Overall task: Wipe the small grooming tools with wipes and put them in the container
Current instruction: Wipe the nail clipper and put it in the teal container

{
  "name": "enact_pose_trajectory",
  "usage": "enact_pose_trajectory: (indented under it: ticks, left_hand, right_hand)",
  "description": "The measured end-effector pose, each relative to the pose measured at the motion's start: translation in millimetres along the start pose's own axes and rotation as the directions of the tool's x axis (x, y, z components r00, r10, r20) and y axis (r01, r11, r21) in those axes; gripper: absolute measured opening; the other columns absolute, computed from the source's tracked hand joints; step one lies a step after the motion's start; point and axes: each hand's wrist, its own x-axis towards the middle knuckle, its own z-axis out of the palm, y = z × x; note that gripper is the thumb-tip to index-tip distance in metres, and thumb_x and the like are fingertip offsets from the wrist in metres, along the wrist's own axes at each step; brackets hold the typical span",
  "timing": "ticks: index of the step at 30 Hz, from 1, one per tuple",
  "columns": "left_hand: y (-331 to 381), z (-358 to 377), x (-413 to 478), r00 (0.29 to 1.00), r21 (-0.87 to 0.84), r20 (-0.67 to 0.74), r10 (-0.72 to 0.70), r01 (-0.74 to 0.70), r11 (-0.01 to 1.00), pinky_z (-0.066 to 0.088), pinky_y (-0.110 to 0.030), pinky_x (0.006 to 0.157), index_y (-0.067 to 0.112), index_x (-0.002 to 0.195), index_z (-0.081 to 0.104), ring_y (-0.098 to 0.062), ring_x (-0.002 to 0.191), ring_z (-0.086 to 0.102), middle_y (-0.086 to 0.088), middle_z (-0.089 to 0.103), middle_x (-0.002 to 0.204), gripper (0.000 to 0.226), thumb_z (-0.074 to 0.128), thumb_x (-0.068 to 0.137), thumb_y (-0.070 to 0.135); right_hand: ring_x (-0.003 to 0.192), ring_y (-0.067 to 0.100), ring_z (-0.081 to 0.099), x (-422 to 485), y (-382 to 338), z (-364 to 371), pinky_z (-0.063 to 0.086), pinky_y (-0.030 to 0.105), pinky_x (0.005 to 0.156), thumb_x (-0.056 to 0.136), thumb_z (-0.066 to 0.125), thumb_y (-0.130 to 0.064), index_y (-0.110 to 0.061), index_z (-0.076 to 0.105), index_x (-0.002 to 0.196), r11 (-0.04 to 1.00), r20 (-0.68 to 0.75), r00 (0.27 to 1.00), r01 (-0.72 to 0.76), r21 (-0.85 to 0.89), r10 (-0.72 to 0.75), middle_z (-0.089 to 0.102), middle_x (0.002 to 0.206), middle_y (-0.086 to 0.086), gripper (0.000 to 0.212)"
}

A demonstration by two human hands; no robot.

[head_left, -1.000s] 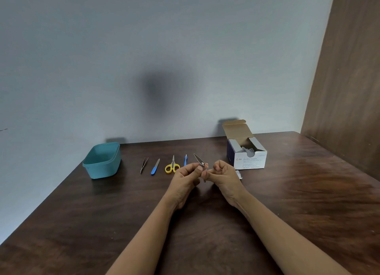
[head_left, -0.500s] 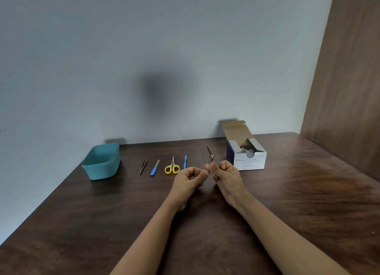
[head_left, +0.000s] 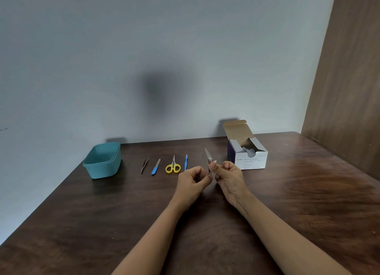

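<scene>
The left hand pinches the lower end of the nail clipper, standing it upright so its lever rises clear above the fingertips for cleaning. Just right of that pinch, the right hand curls round a small white wipe, thumb seemingly pressing it against the clipper's side. The teal container sits well left of the grip, beyond a row of tools probably not yet wiped

left hand pinches the nail clipper upright; right hand holds a wipe just beside it
</scene>
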Motion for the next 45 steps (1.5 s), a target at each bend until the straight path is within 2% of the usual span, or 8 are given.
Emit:
enact_pose_trajectory:
  ticks: [7,11,15,18,24,32,38,45]
  left_hand:
    - [0,2,1,0.999,-0.003,0.034,-0.006,0.006,1.0,0.038,-0.028,0.06,0.016,0.063,0.054,-0.009,0.06,0.041,0.0,0.048,0.061,0.025,0.067,0.085,0.014]
    - [0,-2,0,0.999,-0.1,0.032,-0.041,0.044,0.994,0.04,-0.026,0.061,0.012,0.065,0.057,-0.013,0.063,0.046,-0.005,0.053,0.065,0.024,0.067,0.086,0.016]
    - [2,-4,2,0.99,-0.203,0.081,-0.119,0.134,0.97,0.042,-0.022,0.064,0.016,0.067,0.064,-0.005,0.063,0.052,0.001,0.061,0.067,0.02,0.065,0.086,0.009]
    - [4,-5,2,0.98,-0.22,0.148,-0.131,0.161,0.962,0.04,-0.022,0.064,0.017,0.064,0.065,-0.006,0.063,0.05,-0.002,0.059,0.066,0.016,0.065,0.08,0.013]
    - [7,-6,3,0.97,-0.204,0.199,-0.138,0.179,0.962,0.041,-0.023,0.067,0.0,0.076,0.062,-0.01,0.067,0.05,-0.018,0.058,0.078,0.01,0.06,0.086,0.004]
    - [6,-12,1,0.972,-0.352,0.19,-0.141,0.201,0.914,0.041,-0.022,0.065,0.003,0.079,0.065,-0.007,0.065,0.048,-0.006,0.058,0.073,0.014,0.064,0.077,0.017]
    - [10,-9,1,0.972,-0.284,0.198,-0.13,0.184,0.941,0.039,-0.024,0.067,0.018,0.063,0.065,-0.007,0.064,0.049,-0.004,0.058,0.067,0.019,0.065,0.08,0.009]
    - [9,-9,0,0.971,-0.285,0.21,-0.112,0.171,0.943,0.039,-0.017,0.061,0.011,0.066,0.059,-0.004,0.059,0.047,0.001,0.055,0.062,0.02,0.063,0.084,0.003]
  right_hand:
    - [0.049,0.01,0.042,4,0,-4,0.038,0.02,0.051,0.055,0.08,-0.021,-0.021,0.036,0.064,1.0,-0.018,0.999,-0.027,-0.01,0.027,0.053,0.066,0.006,0.045]
    - [0.068,0.02,0.054,8,5,-7,0.044,0.022,0.059,0.052,0.087,-0.029,-0.02,0.039,0.064,0.993,0.115,0.991,-0.06,-0.101,0.071,0.067,0.081,0.016,0.05]
    - [0.066,0.019,0.063,6,1,-7,0.05,0.024,0.061,0.062,0.078,-0.019,-0.017,0.037,0.066,0.991,0.193,0.976,-0.077,-0.11,0.097,0.071,0.081,0.017,0.041]
    - [0.068,0.015,0.069,7,-3,-8,0.052,0.026,0.06,0.052,0.082,-0.022,-0.014,0.039,0.069,0.992,0.187,0.975,-0.12,-0.031,0.124,0.074,0.08,0.012,0.047]
    - [0.052,0.011,0.059,14,-1,-13,0.051,0.028,0.054,0.024,0.098,-0.037,-0.009,0.047,0.075,0.986,0.165,0.975,-0.159,0.057,0.147,0.074,0.085,0.007,0.077]
    - [0.066,0.016,0.068,5,-1,-7,0.054,0.022,0.062,0.052,0.082,-0.02,-0.015,0.037,0.066,0.99,0.221,0.966,-0.117,-0.082,0.132,0.072,0.078,0.015,0.048]
    - [0.056,0.017,0.057,15,5,-14,0.046,0.027,0.059,0.036,0.097,-0.028,-0.021,0.041,0.059,0.993,0.129,0.985,-0.117,0.014,0.114,0.069,0.079,0.014,0.06]
    - [0.055,0.004,0.061,9,-4,-8,0.04,0.017,0.05,0.065,0.07,-0.017,-0.017,0.041,0.067,0.983,0.013,0.993,-0.12,0.141,0.12,0.068,0.065,-0.001,0.029]
